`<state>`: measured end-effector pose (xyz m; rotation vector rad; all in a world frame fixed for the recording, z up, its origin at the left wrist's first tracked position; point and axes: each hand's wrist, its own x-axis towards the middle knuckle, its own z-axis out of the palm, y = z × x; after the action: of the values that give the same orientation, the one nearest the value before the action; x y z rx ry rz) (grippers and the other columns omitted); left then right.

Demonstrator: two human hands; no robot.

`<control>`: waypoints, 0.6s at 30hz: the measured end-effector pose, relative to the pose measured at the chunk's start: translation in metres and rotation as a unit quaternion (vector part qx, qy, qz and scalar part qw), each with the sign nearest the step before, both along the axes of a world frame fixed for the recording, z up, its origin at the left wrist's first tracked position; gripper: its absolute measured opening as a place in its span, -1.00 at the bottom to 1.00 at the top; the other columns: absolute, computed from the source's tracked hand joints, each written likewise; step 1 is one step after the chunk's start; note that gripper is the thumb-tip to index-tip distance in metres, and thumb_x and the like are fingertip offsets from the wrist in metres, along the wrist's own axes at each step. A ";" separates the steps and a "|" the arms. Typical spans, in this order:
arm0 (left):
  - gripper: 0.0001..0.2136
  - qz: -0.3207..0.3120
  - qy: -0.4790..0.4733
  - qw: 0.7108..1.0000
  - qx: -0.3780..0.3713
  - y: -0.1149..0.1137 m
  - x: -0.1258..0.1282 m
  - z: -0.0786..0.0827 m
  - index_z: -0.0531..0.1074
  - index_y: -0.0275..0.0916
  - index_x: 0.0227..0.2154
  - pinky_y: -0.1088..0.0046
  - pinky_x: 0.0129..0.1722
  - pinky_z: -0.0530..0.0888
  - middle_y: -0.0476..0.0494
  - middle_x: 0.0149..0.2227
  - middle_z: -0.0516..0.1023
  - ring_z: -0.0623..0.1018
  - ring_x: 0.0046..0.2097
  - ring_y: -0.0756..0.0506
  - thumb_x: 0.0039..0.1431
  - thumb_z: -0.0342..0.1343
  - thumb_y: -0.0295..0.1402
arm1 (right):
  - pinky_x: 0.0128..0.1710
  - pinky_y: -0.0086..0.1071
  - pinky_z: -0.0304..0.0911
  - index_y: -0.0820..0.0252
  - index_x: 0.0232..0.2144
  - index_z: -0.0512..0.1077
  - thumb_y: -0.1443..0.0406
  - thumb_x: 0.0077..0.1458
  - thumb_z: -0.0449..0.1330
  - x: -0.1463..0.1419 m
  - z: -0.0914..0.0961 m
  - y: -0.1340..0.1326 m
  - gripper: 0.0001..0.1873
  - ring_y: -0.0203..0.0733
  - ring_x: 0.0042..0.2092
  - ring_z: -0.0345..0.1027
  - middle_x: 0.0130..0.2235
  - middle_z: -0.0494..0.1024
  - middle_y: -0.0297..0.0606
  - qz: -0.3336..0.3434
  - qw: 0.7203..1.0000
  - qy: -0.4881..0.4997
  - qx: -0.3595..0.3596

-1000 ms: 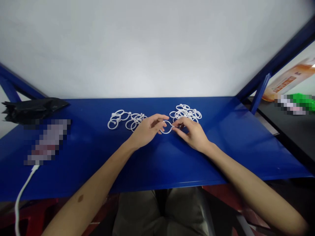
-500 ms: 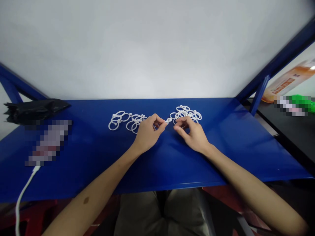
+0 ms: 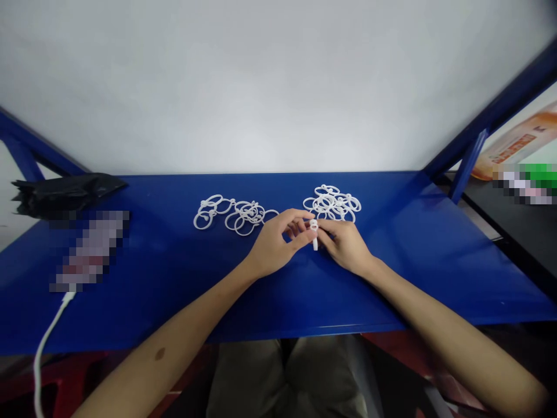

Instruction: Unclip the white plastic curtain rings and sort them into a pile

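White plastic is what the head view shows most of: a small white ring (image 3: 314, 232), seen nearly edge-on so that it reads as a short upright piece, sits pinched between the two hands at the middle of the blue table (image 3: 174, 302). The left hand (image 3: 278, 247) reaches in from the lower left, its thumb and forefinger closed on the ring from the left side while the other fingers curl loosely under the palm. The right hand (image 3: 346, 247) comes in from the lower right and meets it, fingertips pressed to the same ring from the right, the remaining fingers bent and resting low against the tabletop (whether they touch the surface cannot be told). Just beyond the right hand lies a pile of white rings (image 3: 332, 204), overlapping one another, close to the knuckles but apart from them. To the left, beyond the left hand, a second cluster of rings (image 3: 235, 213) spreads out flatter along the table, its nearest ring just beside the left forefinger. Far to the left, at the table's back corner, rests a crumpled black bag (image 3: 65, 191), and nearer the front edge a white cable (image 3: 47, 337) trails off the table toward the floor. Below the table edge the person's lap in grey trousers (image 3: 287, 377) is visible between the two forearms.
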<state>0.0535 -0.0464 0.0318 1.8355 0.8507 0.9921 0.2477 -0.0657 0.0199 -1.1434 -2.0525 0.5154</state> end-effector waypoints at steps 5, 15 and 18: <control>-0.92 0.036 0.043 0.996 0.063 0.000 0.002 0.000 0.54 -0.15 -0.27 0.47 -0.28 0.43 0.00 -0.34 0.52 0.48 -0.32 0.01 0.23 0.19 -0.31 | -0.39 -0.41 0.24 0.16 -0.31 0.50 0.15 0.39 0.00 -0.001 0.001 -0.002 -0.65 -0.29 -0.44 0.38 -0.45 0.54 -0.32 -0.006 0.999 -0.022 0.025; -0.73 0.117 0.016 0.993 -0.019 0.006 -0.002 -0.004 0.43 -0.22 -0.45 0.48 -0.41 0.34 0.02 -0.46 0.51 0.42 -0.45 0.03 0.16 0.24 -0.11 | -0.37 -0.41 0.33 0.13 -0.11 0.44 0.17 0.33 0.12 -0.006 0.008 -0.008 -0.80 -0.27 -0.38 0.46 -0.34 0.59 -0.32 -0.031 0.999 0.004 0.033; -0.74 0.069 -0.005 0.997 -0.034 0.006 -0.003 -0.002 0.48 -0.20 -0.42 0.48 -0.40 0.34 0.02 -0.47 0.51 0.43 -0.44 0.03 0.17 0.23 -0.10 | -0.39 -0.44 0.32 0.14 -0.16 0.46 0.23 0.37 0.07 -0.006 0.010 -0.009 -0.81 -0.32 -0.45 0.44 -0.42 0.58 -0.37 -0.059 0.998 0.026 0.018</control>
<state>0.0505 -0.0406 0.0293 1.7317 1.0048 1.0437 0.2412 -0.0745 0.0298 -1.2089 -1.9298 0.4441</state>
